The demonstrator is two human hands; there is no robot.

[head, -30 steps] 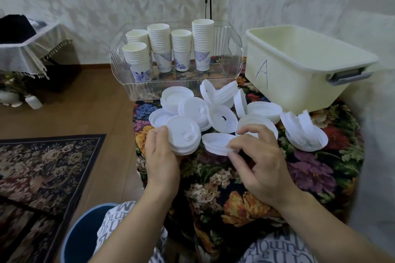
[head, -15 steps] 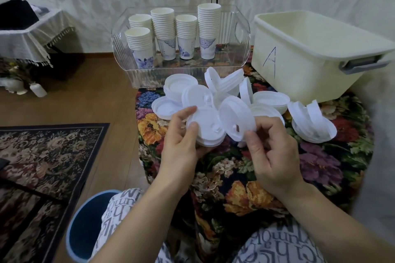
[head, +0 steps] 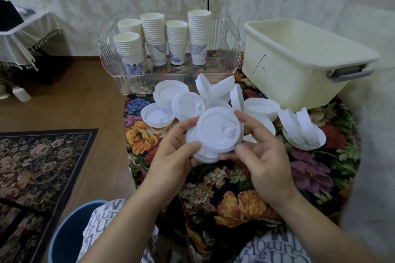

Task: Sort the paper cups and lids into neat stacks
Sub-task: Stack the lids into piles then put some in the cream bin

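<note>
A table covered in a dark floral cloth (head: 245,188) fills the centre and right of the frame. At upper right a cream plastic bin (head: 299,64) marked with a blue letter A rests on it. To its left, at upper centre, a clear ribbed plastic tray (head: 132,85) holds five upright stacks of paper cups (head: 168,38), some with blue printed patterns. At lower left a patterned rug (head: 36,171) lies on a wooden floor. In front of the tray, loose white lids (head: 171,96) lie scattered and overlapping across the middle of the cloth, some flat, some tilted on edge. At centre frame, raised above the cloth, both hands hold a small stack of lids (head: 215,134) tilted toward the camera. The left hand (head: 173,156) grasps its left edge, thumb on top and fingers curled beneath. The right hand (head: 265,160) grasps the right edge, fingers bent around the rim, thumb at the lower edge.
</note>
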